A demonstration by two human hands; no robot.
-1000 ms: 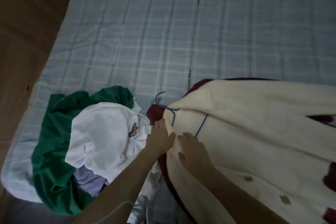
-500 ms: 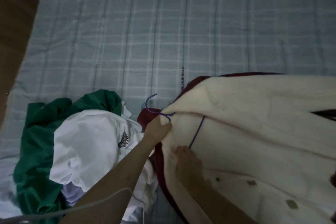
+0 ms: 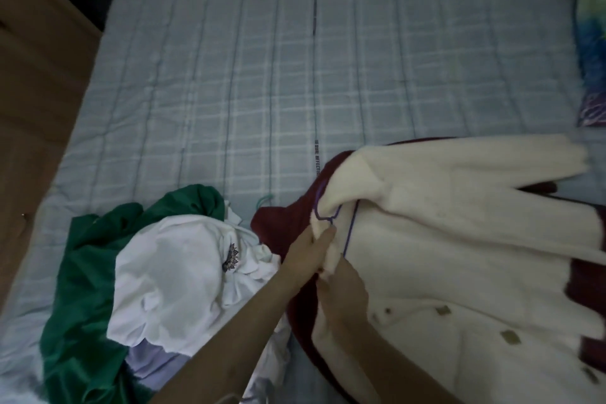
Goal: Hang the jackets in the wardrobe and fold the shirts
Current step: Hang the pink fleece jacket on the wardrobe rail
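From the head camera, your only view, take the cream jacket (image 3: 459,256) as the landmark: it lies flat on the checked bedcover (image 3: 229,92), its dark red lining showing at the collar and along the edges. A purple hanger (image 3: 349,229) runs inside the neck; part of its wire loops at the collar, and one arm shows as a thin line down the fleece.

Your left hand (image 3: 308,256) is at the collar, fingers curled and pinching the cream edge just below the wire loop. Your right hand (image 3: 344,285) sits just beside it, lower on the front edge; it grips the fabric there as far as I can tell, though its fingertips are hidden.

Left of the jacket is a heap of shirts: a white shirt (image 3: 183,279) with a small dark emblem on top, a green shirt (image 3: 85,289) under and around it, and a pale lilac piece (image 3: 151,361) beneath. A teal hook (image 3: 265,198) peeps out between the heap and the collar.

By my reading you are early in the job: the jacket is being fitted to its hanger and not yet hung, the wardrobe is out of view, and no shirt is folded.

Beyond the collar, a line of dark print (image 3: 317,157) runs along a stripe of the bedcover; it is too small to read with confidence.
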